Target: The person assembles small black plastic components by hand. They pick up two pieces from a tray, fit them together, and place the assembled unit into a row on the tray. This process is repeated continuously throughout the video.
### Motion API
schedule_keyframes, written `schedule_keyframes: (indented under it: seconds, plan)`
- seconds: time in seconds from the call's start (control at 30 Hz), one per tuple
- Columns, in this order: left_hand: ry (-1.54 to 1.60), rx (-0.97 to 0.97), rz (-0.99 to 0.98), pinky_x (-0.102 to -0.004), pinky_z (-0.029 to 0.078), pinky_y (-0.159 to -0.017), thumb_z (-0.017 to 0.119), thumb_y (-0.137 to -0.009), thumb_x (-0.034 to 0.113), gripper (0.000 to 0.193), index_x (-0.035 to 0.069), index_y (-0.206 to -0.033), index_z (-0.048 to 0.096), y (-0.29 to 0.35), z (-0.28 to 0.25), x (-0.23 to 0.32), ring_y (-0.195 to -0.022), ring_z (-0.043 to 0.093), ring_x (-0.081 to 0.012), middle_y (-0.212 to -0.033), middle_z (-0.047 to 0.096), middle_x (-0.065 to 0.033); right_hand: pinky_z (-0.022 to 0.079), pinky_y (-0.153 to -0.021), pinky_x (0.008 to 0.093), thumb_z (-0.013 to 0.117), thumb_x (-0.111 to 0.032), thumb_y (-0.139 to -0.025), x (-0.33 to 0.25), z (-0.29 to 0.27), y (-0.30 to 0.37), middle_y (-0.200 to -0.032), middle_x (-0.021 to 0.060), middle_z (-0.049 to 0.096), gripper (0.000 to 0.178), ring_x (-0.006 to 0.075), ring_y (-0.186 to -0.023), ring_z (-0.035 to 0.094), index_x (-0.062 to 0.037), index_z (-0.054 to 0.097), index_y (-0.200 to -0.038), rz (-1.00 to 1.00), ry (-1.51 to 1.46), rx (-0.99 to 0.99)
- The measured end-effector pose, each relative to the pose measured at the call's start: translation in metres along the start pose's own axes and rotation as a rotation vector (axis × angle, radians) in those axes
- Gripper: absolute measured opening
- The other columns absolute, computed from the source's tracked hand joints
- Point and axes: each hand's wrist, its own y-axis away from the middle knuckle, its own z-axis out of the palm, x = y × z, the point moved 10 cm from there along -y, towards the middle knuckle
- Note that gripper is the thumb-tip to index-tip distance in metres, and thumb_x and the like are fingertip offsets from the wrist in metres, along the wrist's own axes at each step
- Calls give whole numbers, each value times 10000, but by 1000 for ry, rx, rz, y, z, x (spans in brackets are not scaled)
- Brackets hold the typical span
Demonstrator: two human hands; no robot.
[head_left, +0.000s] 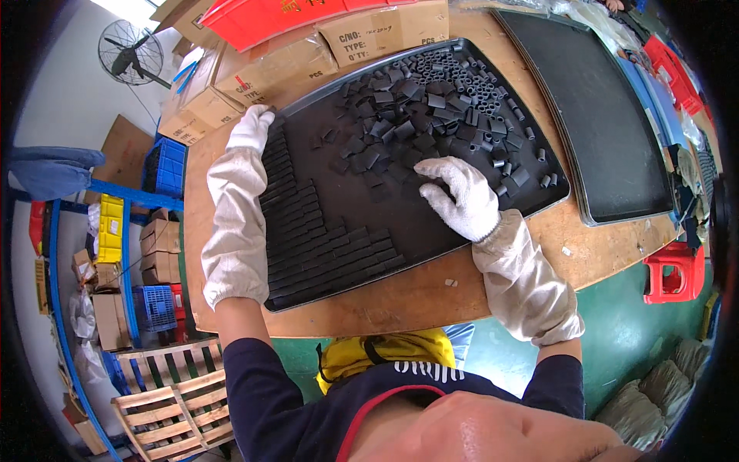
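Observation:
A large black tray (454, 245) lies on the table in front of me. Dark flat pieces (331, 258) line its left and near side in tight, stepped rows. Loose flat black pieces (381, 131) and short black tubes (443, 68) are heaped across its far and right part. My left hand (251, 129), in a white glove, is at the tray's far left corner, beside the end of the rows. Its fingers are bent together, and whatever they hold is hidden. Over the tray's right half, my gloved right hand (464, 202) has thumb and forefinger apart, near the loose pieces, with nothing visible between them.
Cardboard boxes (277, 73) and a red bin (269, 19) stand along the table's far left edge. A second black tray (593, 115) lies to the right. A red stool (673, 273) is on the floor, and blue shelving (131, 300) stands at left.

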Motion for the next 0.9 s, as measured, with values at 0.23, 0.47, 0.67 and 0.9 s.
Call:
schedule_keyframes:
  seconds: [0.23,0.47,0.67,0.9]
  plan:
    - [170,-301,-40,-366,474,-999,585,-1012,363,384,112,-1301,620,-25,34,-9,-1122,658,-273,-1157,731,-99,553,-811,437,752,-75,-807,2,2,-1,-1011,136,698,308,377,-934,677,-69,664,-1102,16,-14,-29]
    - [239,-205,-118,-331,521,-641,546,-1032,332,361,77,-1275,622,-31,7,-39,-649,605,-158,-1016,756,-41,557,-812,438,755,-74,-805,1,4,-1,-1010,134,697,303,377,-934,677,-69,662,-1093,7,-11,-22]
    - [239,-221,-138,-319,496,-547,520,-1045,358,391,96,-1325,594,-28,23,-67,-567,560,-142,-1028,764,-46,557,-815,437,755,-69,-804,2,5,-1,-1019,138,697,306,380,-939,677,-65,663,-1097,-4,-19,-32]
    - [-17,-83,-86,-316,520,-618,530,-1042,377,401,91,-1316,597,-37,4,-78,-637,586,-139,-1001,762,-46,558,-816,436,751,-66,-808,0,6,-1,-1022,142,698,302,382,-939,679,-62,665,-1098,-7,-30,-36]
